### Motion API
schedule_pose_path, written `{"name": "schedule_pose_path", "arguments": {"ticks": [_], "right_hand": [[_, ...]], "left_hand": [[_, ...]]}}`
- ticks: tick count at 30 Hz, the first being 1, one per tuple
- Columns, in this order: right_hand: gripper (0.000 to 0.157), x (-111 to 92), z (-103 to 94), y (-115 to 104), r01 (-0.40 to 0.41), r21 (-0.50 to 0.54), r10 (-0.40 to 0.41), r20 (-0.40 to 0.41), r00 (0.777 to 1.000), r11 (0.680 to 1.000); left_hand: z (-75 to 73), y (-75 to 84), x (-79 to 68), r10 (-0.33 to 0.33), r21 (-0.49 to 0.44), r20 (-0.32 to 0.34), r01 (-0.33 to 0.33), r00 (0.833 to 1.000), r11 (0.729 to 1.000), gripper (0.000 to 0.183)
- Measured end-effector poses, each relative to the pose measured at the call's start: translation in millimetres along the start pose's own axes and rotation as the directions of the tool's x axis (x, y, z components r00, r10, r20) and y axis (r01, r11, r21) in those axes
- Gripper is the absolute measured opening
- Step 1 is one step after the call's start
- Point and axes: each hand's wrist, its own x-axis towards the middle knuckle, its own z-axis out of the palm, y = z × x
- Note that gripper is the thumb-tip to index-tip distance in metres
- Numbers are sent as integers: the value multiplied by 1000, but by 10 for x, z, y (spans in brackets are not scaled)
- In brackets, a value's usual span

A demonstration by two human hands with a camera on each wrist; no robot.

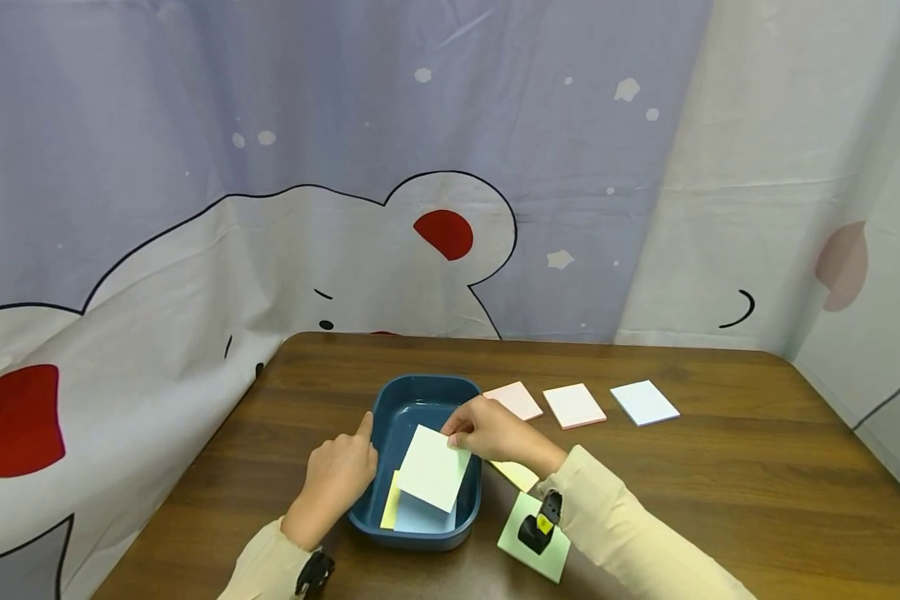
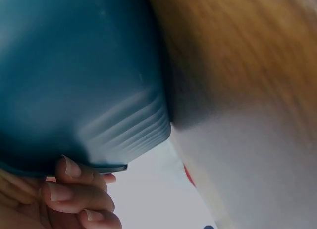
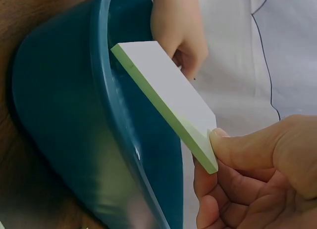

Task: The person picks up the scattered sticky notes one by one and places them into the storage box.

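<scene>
Patterned curtain (image 1: pixel 330 92): hangs behind the table and along its left side, lilac and white with red patches.
Wooden table (image 1: pixel 742 467): both far corners show only from the head.
Blue bin (image 1: pixel 412 540): stands toward the surface's left edge; the left wrist view alone brings out ridges on its outer wall.
Left hand (image 1: pixel 339 473): at the bin's left edge, index finger straight; the left wrist view adds curled fingers beside the rim, though whether they grip it I cannot tell.
Right hand (image 1: pixel 498 429): over the bin's right edge, thumb and fingers pinching the pale green pad (image 1: pixel 431 468) near a corner.
Pale green pad: tilted above the bin's near half; flat as a sheet from the head, yet the right wrist view shows its thick green side.
Inside the bin: a yellow pad (image 1: pixel 390 500) and a blue pad (image 1: pixel 423 518) by its near edge, seen just from the head.
Toward the surface's far edge: two pink pads (image 1: pixel 574 407) and a bluish-white pad (image 1: pixel 645 403) in a row.
Off the bin's right edge: a second yellow pad (image 1: pixel 517 475) and a green pad (image 1: pixel 515 532).
</scene>
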Motion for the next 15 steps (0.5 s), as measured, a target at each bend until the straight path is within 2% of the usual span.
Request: {"name": "schedule_pose_path", "arguments": {"ticks": [5, 15], "right_hand": [[13, 22, 83, -23, 45, -16, -44, 28, 999, 999], [11, 36, 248, -40, 49, -80, -46, 32, 998, 996]], "left_hand": [[0, -4, -7, 6, 0, -7, -6, 1000, 1000, 50], [-12, 7, -8, -7, -5, 3, 7, 1000, 1000, 51]]}}
